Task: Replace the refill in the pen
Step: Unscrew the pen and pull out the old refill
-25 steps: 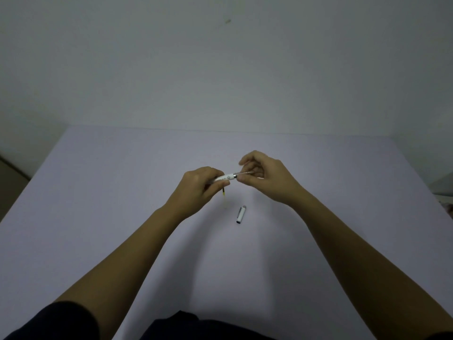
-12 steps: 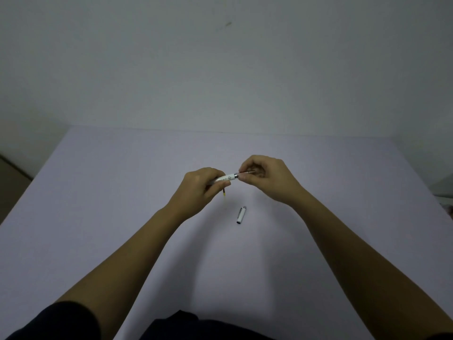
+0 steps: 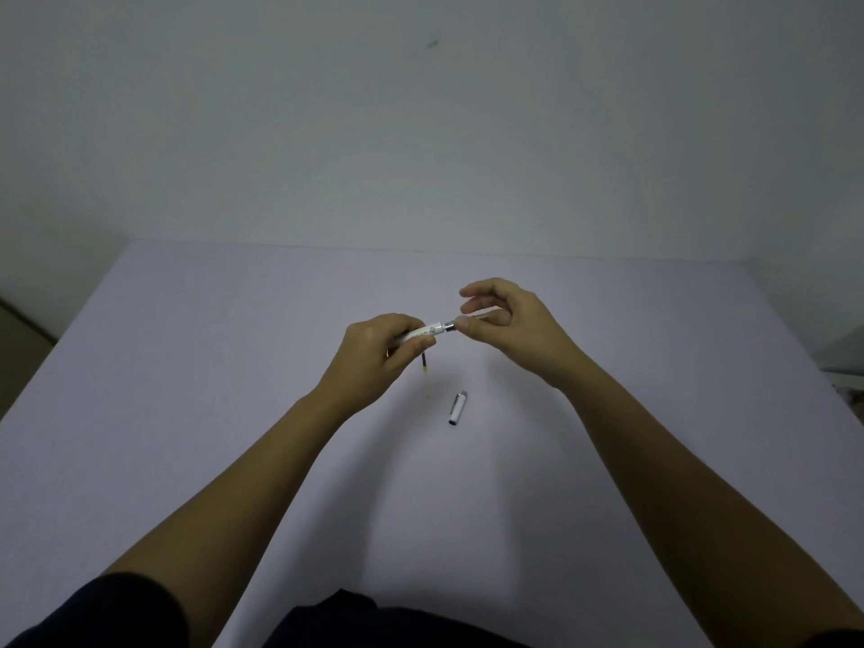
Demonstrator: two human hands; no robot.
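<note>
Holding white pen barrel (image 3: 423, 333) in left grip (image 3: 374, 355) above counter (image 3: 187, 367); right grip (image 3: 507, 327) pinching its metal end. Refill (image 3: 425, 367) hanging below left grip; cap (image 3: 458, 407) lying nearby.

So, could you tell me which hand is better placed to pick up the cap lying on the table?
Probably the right hand. It only pinches the pen at its metal end, while the left hand wraps the barrel and a refill. The cap lies below the right hand's fingers.
</note>
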